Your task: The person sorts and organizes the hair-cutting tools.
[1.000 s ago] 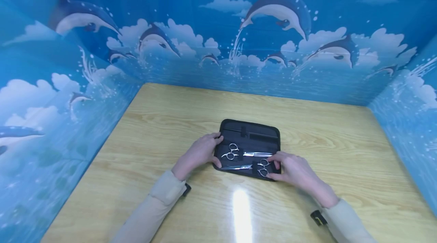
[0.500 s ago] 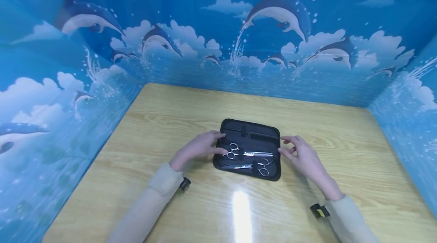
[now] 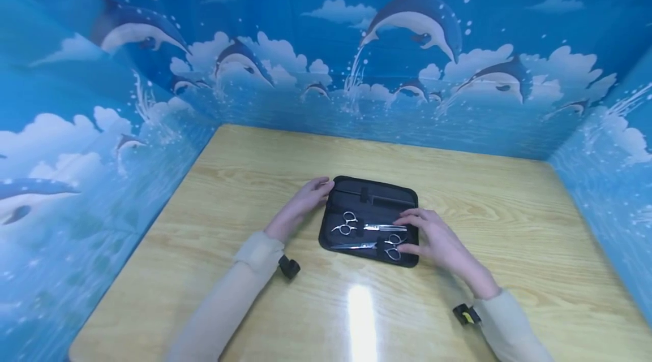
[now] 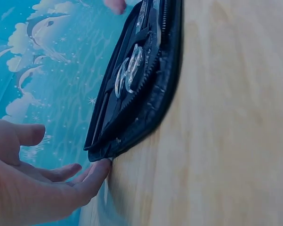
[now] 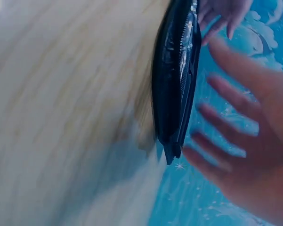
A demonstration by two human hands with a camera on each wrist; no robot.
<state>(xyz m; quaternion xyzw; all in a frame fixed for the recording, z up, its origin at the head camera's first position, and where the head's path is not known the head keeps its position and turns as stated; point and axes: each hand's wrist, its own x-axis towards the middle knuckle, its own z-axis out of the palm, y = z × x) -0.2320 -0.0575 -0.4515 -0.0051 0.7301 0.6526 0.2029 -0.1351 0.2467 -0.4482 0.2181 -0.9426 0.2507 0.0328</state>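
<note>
A black zip case (image 3: 379,214) lies opened flat on the table. Two silver hairdressing scissors sit under its straps: the upper pair (image 3: 378,228) has its finger rings at the left, the lower pair (image 3: 356,246) at the right. My left hand (image 3: 307,197) is at the case's far left corner; in the left wrist view its fingertips touch the case (image 4: 155,99) edge and the thumb stands apart. Over the case's right side hovers my right hand (image 3: 437,237), thumb and fingers spread, near the lower pair's rings. The right wrist view shows its fingers (image 5: 235,99) apart, holding nothing.
The case stands on a wood-grain table (image 3: 254,169). Blue dolphin-print sheets (image 3: 326,39) rise along its back and sides. A dark slot (image 3: 392,202) and a small strap lie in the case's upper part. Light glares off the table in front.
My left hand has moved from the case's left side up to its far corner. My right hand left the lower right edge, moved to the upper right, then came back over the scissors.
</note>
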